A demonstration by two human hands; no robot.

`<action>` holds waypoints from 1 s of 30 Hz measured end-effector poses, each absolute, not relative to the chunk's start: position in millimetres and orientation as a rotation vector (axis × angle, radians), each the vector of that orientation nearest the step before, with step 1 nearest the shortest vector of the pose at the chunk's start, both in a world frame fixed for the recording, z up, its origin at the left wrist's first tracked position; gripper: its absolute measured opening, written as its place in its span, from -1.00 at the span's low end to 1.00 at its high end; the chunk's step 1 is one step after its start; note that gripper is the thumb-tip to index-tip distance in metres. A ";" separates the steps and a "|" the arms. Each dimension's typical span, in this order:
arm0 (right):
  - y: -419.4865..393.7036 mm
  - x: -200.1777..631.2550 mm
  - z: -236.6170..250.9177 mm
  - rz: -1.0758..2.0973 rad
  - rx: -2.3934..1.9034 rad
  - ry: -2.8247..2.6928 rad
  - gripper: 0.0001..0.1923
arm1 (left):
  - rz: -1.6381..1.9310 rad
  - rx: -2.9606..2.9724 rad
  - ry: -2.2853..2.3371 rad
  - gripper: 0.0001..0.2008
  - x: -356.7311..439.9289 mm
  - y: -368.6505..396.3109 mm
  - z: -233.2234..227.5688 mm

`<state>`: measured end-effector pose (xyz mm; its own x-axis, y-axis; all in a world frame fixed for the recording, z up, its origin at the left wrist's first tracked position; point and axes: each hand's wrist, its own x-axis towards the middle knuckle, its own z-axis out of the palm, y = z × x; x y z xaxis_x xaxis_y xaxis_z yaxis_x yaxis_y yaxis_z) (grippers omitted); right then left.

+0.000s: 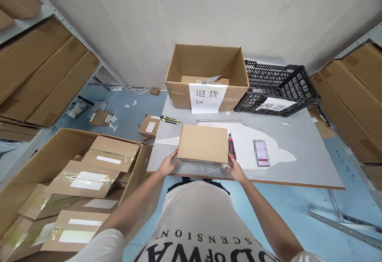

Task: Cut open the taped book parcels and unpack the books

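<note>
Both hands' grip clasps flat box (203,143) sides, near table (298,162) front edge.

Both hands (170,164) (234,169) grip flat box (203,142) on table (298,162).

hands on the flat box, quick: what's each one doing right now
Left hand: closed on the near left corner of the flat cardboard box.
Right hand: closed on its near right corner.
</note>
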<state>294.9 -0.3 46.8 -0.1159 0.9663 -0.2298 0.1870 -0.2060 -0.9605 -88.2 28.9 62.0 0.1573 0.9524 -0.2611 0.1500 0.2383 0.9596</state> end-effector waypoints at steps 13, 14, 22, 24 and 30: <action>3.9 263.5 54.3 1.249 -1.471 -1.421 -0.37 | 0.837 1.363 1.320 -0.33 -71.5 25.7 54.6; 5.5 264.4 56.9 1.246 -1.462 -1.421 -0.39 | 0.838 1.363 1.325 -0.34 -71.5 27.3 57.9; 37.0 276.9 102.1 1.122 -1.569 -1.538 -0.61 | 0.763 1.518 1.441 -0.51 -74.2 52.6 114.3; 46.6 278.8 119.2 1.083 -1.630 -1.583 -0.60 | 0.773 1.561 1.496 -0.53 -73.2 60.4 131.2; 72.5 276.7 154.2 0.889 -1.940 -1.786 -0.49 | 0.638 1.632 1.773 -0.54 -66.9 85.4 165.7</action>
